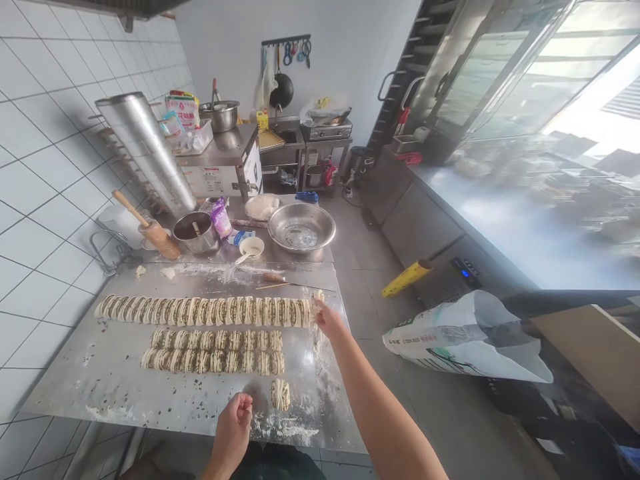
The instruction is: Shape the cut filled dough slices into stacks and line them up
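My right hand (327, 319) rests at the right end of the long row of green-filled dough slices (200, 311) on the steel worktable (90, 393). Its fingers are hidden against a pale strip of dough (317, 339), so its grip is unclear. My left hand (233, 427) hangs near the table's front edge with its fingers bunched, and nothing shows in them. A short stack of dough slices (280, 395) lies to its right. Two shorter rows of slices (215, 351) lie between the hands. Flour and dark specks dust the steel.
A rolling pin (146, 225), steel pot (195, 232) and large steel basin (301, 228) stand behind the dough. A white tiled wall runs along the left. A sack (465, 340) lies on the floor to the right, beside a long steel counter (425, 227).
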A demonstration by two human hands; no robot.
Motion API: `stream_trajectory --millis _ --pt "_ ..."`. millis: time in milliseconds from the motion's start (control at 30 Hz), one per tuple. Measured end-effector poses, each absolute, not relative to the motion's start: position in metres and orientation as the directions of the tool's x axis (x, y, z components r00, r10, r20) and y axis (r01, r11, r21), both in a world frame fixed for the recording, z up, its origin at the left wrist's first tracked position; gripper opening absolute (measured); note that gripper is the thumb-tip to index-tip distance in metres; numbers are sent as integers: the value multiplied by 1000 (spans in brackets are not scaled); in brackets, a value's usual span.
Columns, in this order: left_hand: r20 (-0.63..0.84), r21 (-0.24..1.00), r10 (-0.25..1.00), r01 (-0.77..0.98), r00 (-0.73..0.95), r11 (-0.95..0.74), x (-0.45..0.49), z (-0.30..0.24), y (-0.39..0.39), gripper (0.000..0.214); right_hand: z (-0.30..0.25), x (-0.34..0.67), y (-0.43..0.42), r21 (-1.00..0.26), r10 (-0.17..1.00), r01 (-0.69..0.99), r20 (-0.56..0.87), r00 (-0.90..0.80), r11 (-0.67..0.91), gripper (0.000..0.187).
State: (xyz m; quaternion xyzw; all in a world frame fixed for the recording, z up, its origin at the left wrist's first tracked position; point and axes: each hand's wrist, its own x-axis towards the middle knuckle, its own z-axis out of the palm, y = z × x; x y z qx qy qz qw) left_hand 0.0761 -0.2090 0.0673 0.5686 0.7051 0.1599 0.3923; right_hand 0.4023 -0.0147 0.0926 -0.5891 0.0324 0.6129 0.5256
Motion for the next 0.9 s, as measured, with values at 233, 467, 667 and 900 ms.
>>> stream_trajectory --millis 233,467,667,900 --pt "154 568 897 706 415 -424 106 165 -140 48 185 349 -137 -594 866 -688 -491 -100 -416 30" --pt "189 570 525 343 829 -747 94 254 -126 54 244 294 -241 -504 837 -676 -227 -497 -538 50" --pt "149 663 567 343 810 -665 82 271 -150 45 251 281 -256 -853 878 -425 -76 -472 -302 48" --pt "-132 937 810 337 572 -86 96 247 -214 25 211 255 -266 -989 992 -109 104 -73 96 29"
